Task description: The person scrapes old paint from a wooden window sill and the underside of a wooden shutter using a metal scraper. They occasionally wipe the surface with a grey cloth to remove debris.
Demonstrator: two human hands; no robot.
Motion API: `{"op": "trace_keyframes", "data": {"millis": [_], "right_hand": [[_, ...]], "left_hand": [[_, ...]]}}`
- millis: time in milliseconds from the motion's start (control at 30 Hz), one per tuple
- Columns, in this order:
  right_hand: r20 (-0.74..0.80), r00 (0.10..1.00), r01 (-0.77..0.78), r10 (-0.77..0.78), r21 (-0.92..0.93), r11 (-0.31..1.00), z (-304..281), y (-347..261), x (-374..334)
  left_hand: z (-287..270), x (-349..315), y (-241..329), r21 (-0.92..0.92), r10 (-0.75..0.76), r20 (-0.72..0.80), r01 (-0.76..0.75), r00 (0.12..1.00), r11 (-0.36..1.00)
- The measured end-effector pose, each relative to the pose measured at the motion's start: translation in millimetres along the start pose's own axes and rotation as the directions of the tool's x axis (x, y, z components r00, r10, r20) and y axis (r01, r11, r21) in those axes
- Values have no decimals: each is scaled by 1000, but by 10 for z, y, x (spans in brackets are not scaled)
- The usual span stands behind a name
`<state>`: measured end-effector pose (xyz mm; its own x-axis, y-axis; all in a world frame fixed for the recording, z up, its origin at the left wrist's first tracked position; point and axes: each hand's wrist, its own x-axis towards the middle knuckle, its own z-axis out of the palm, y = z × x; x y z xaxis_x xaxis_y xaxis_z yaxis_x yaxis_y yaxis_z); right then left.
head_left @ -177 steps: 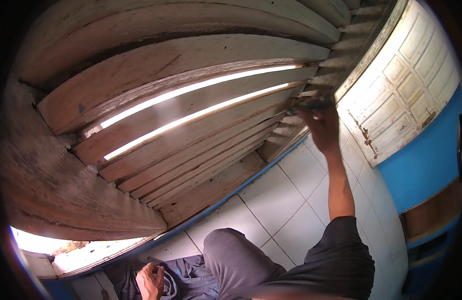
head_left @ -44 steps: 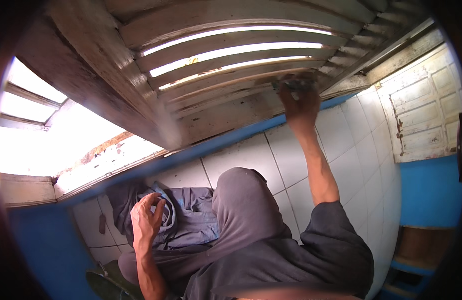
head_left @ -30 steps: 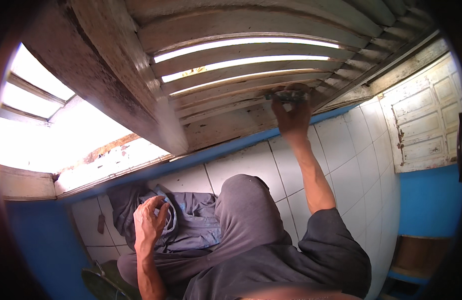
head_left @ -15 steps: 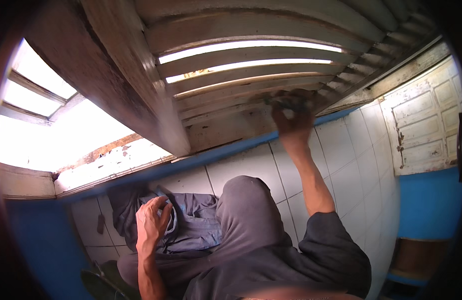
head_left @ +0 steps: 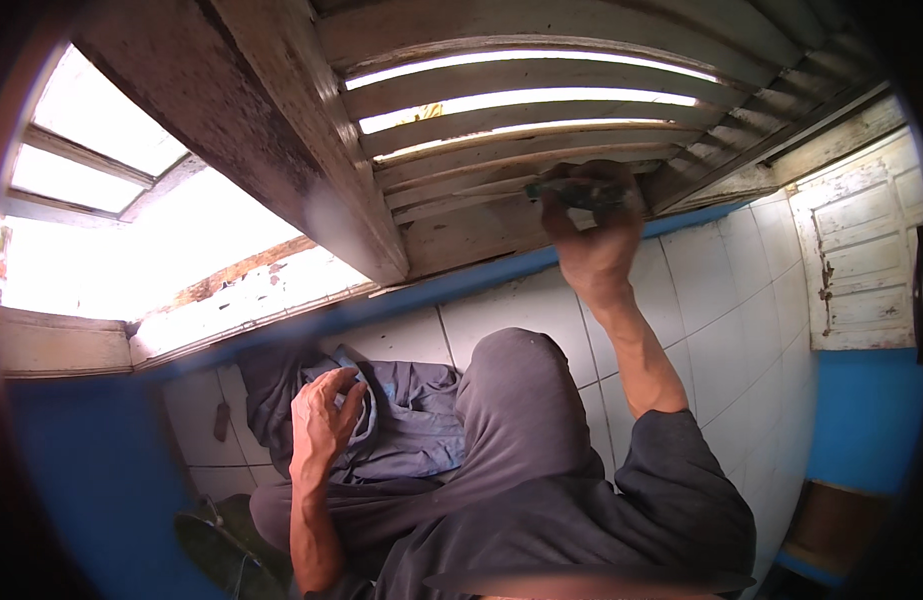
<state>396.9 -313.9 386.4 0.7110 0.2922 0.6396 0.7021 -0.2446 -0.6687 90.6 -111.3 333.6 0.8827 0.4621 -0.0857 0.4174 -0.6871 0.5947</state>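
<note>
My right hand reaches up to the lower part of the slatted wooden shutter. Its fingers are closed round a small dark greenish pad, whose exact kind I cannot make out. The pad lies against or very close to the lowest slats, and the hand partly covers it. Lower left, my left hand hovers over or rests on a grey-blue cloth in front of my bent knee. Its fingers curve loosely, the thumb stands apart, and no held thing shows.
A thick weathered shutter edge slants down on the left, beside a bright window opening. Under a blue ledge runs white tile. A worn panelled door stands at right. A small brown block lies by the left tiles.
The whole view has shifted slightly, with the scene now further right. My right hand, blurred by motion earlier, shows more sharply, still at the lower slats. My left hand keeps its place by the cloth.
</note>
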Motion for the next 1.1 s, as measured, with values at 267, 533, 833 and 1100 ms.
{"op": "trace_keyframes", "data": {"millis": [267, 533, 833, 1100], "right_hand": [[62, 932, 364, -358, -154, 919, 148, 59, 3], [36, 998, -61, 56, 146, 987, 218, -74, -47], [-3, 988, -153, 156, 152, 976, 156, -222, 37], [69, 997, -28, 19, 129, 991, 228, -141, 8]], "left_hand": [[-34, 33, 58, -25, -12, 34, 13, 999, 1000], [-18, 27, 81, -27, -5, 10, 5, 1000, 1000], [-30, 18, 63, -25, -60, 63, 61, 996, 998], [-38, 52, 81, -15, -50, 68, 51, 996, 999]]}}
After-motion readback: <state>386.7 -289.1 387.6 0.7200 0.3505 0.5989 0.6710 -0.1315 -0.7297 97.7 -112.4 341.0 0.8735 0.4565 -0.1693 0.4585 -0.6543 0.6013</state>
